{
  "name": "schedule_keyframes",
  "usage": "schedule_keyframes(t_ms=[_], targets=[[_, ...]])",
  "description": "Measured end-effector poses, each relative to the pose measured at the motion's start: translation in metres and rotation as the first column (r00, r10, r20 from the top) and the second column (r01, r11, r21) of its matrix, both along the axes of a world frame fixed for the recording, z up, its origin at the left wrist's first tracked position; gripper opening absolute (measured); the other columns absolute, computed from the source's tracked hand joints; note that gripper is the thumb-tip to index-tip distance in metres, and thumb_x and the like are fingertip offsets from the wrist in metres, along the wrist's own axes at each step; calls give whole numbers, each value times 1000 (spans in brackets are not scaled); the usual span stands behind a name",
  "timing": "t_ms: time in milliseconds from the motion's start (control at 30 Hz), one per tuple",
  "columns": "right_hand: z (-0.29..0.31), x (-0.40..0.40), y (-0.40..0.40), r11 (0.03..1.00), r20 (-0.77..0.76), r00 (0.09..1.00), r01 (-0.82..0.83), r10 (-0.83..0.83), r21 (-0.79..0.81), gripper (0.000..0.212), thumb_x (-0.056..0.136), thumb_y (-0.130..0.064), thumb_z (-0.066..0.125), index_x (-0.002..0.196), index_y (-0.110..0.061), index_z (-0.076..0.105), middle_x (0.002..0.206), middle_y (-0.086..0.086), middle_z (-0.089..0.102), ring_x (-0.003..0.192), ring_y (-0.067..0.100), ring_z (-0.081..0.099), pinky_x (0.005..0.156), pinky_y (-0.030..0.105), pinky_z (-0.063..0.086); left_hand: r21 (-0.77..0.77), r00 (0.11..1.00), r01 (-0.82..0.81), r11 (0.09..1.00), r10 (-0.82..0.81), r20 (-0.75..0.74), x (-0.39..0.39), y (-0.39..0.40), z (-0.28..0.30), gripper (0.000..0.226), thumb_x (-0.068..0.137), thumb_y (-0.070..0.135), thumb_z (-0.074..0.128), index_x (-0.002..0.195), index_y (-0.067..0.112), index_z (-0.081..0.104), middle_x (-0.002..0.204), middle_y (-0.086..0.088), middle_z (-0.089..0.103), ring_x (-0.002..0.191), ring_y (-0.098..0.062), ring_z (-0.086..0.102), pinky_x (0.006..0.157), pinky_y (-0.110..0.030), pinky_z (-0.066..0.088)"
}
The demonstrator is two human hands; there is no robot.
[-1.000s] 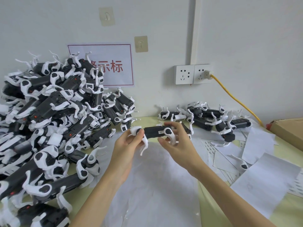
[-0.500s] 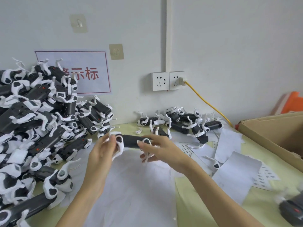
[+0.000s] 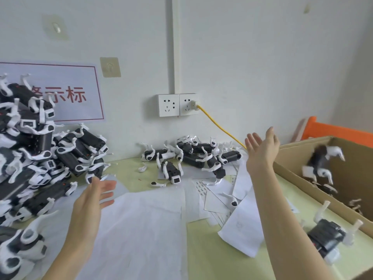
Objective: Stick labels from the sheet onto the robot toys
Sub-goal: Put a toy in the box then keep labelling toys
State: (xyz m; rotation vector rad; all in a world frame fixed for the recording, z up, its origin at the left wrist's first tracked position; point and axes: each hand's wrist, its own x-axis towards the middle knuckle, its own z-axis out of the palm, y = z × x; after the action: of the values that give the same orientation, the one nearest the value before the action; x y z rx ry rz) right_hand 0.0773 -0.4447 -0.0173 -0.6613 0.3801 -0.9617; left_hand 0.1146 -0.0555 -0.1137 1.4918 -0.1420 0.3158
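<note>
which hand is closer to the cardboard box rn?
Right. The right hand is raised, open, just beside the cardboard box near its left wall. The left hand hangs far off, by the big toy pile.

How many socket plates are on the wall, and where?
2. The left socket plate and the right socket plate sit side by side below the white conduit; the yellow cable plugs into the right one.

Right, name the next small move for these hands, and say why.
Probably the left hand should reach into the pile of robot toys beside it for another. Both it and the right hand are open and hold nothing; a blurred toy is inside the cardboard box.
</note>
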Motion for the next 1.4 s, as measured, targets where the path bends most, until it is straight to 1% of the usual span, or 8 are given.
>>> schedule_keyframes(t_ms=[233,400,733,867,1000,1133,1300,1400], targets=[[-33,12,39,861,-483,866,-341,131,-378,22,102,-6,51,93,-6,72,78,8,69,52,11,62,53,19,52,90,1000,2,996,-2,8,0,0,-3,45,114,39,42,96,14,76,102,0,78,104,-27,70,89,-44,54],[-48,11,55,376,-803,501,-711,-323,-594,23,100,-11,55,107,-18,75,113,11,71,104,31,65,94,40,55,146,1000,7,989,-10,16,-5,-2,-4,45,113,37,44,91,16,77,97,9,79,98,-17,70,84,-39,54],[-52,-9,9,481,-813,-116,-850,-571,-216,44,102,-14,43,146,-20,45,153,17,37,138,40,38,119,53,30,189,1000,28,982,-27,-11,-10,-5,-1,51,113,39,41,89,15,79,94,10,78,100,-19,67,80,-35,54],[-54,-21,-10,452,-854,-47,-862,-519,-227,43,100,-5,42,140,-11,59,140,14,57,126,36,58,110,42,48,189,999,40,981,-38,-13,-12,-8,1,51,114,37,40,89,14,78,93,11,78,100,-21,66,79,-37,54],[-54,-19,-3,403,-866,215,-817,-451,-412,43,95,6,44,124,-10,71,97,12,62,73,26,59,59,26,44,210,998,64,976,-64,-6,-16,-9,3,44,112,38,47,85,20,78,93,12,77,101,-22,68,79,-36,54],[-49,-9,26,515,-873,485,-761,45,-396,39,97,13,51,101,-15,78,94,14,59,72,26,55,65,26,53,396,959,192,898,-258,121,-28,-13,7,22,90,59,66,98,41,74,111,9,74,104,-9,69,93,-39,56],[-52,5,62,530,-737,478,-826,478,-192,30,100,9,56,92,-4,82,113,16,66,80,21,60,68,22,56,893,836,67,445,-513,193,-40,-25,-10,104,72,74,80,157,63,20,164,23,13,146,3,20,117,-33,30],[-55,6,67,469,-752,391,-874,531,-124,19,98,3,65,85,-1,79,93,14,68,77,21,58,74,24,55,802,777,-325,501,-343,529,-39,-33,-8,101,82,56,81,164,42,23,153,-3,34,132,-21,45,106,-49,46]])
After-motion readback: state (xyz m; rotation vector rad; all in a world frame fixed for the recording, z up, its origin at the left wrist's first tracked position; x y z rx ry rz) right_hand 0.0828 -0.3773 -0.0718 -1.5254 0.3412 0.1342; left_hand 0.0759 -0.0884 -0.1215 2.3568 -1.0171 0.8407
